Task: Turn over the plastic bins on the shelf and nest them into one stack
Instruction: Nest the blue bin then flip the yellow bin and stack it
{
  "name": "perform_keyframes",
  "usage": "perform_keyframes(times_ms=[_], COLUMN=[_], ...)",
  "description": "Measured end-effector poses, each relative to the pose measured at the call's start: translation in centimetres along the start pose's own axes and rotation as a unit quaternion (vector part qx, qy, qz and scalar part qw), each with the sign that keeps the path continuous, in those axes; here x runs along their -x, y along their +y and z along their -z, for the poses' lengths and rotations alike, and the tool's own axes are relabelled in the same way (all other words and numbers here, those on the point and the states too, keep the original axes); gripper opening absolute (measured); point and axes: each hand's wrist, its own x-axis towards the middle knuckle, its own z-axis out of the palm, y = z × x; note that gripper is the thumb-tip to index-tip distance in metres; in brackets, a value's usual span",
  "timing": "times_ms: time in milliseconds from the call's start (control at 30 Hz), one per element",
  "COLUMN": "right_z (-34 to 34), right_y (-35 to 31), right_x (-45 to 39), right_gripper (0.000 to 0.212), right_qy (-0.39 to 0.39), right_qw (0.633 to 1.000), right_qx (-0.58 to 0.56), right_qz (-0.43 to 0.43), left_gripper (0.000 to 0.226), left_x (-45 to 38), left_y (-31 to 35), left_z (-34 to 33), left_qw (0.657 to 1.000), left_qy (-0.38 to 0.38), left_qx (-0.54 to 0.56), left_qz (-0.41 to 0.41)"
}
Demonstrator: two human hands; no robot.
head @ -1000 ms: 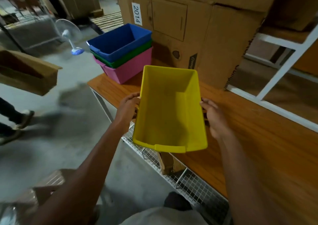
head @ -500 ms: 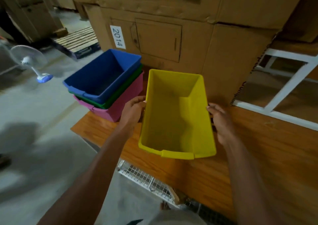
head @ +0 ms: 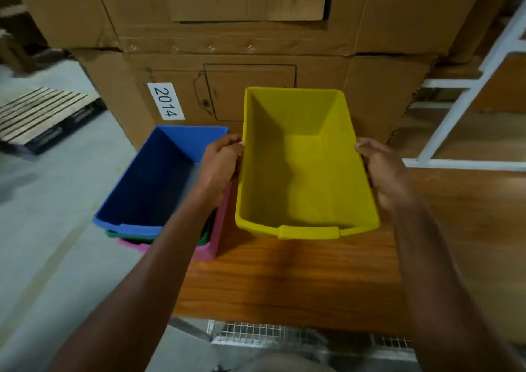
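Stacked cartons (head: 256,38) wall off a wooden shelf (head: 284,280) where a person holds a yellow bin (head: 306,169) upright.

Both hands grip the bin's long sides — left hand (head: 220,166) and right hand (head: 384,169), fingers curled at the rim — just right of the stack: a blue bin (head: 153,178) nested in a green bin (head: 113,233), itself inside a pink bin (head: 212,246), at the shelf's left end. One carton carries a "2014" label (head: 166,101).

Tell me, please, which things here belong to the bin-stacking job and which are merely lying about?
Job: yellow bin, held by left hand and right hand; blue bin, green bin, pink bin; shelf.
Lying about: cardboard boxes, pallet.
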Motion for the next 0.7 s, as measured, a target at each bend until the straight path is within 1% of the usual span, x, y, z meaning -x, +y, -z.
perform_keyframes(times_ms=[67,167,200,300,433,467,533,567,633,700], right_z=[-1.8,-4.6,-5.5,-8.0,-11.1,-11.7,-12.7,-13.1,-13.8,-14.6], right_y=[-1.4,-3.7,-4.2,-5.0,-6.4,-6.8,-7.8,-8.4,-9.4,-10.6], right_x=[1.4,3.4,4.0,5.2,6.0,6.1,6.2,6.2,6.3,6.8], right_gripper=[0.028,0.018,0.02,0.034,0.038,0.037,0.027,0.023,0.021,0.017], right_qy=[0.026,0.041,0.045,0.062,0.064,0.057,0.048,0.051,0.071,0.082], right_qw=[1.0,0.999,0.998,0.997,0.995,0.995,0.994,0.993,0.989,0.984], right_qx=[0.01,0.02,0.026,0.045,0.063,0.073,0.085,0.089,0.11,0.137], right_qz=[0.012,0.022,0.024,0.03,0.041,0.047,0.054,0.06,0.072,0.084], left_gripper=[0.022,0.02,0.02,0.02,0.018,0.018,0.018,0.019,0.024,0.024], left_x=[-0.9,-2.2,-2.4,-2.9,-3.2,-3.1,-3.0,-3.0,-3.1,-3.3], left_y=[1.1,2.4,2.9,3.7,4.2,4.3,4.6,4.8,5.2,5.3], left_z=[2.3,5.3,6.1,8.6,11.8,12.4,13.5,14.0,14.9,15.8], left_qw=[1.0,0.999,0.998,0.998,0.998,0.998,0.998,0.997,0.996,0.994], left_qy=[-0.024,-0.047,-0.053,-0.062,-0.042,-0.04,-0.038,-0.042,-0.056,-0.066], left_qx=[-0.016,-0.02,-0.022,-0.016,-0.007,-0.008,-0.002,-0.003,-0.016,-0.022], left_qz=[-0.012,-0.016,-0.018,-0.027,-0.045,-0.05,-0.056,-0.062,-0.074,-0.085])
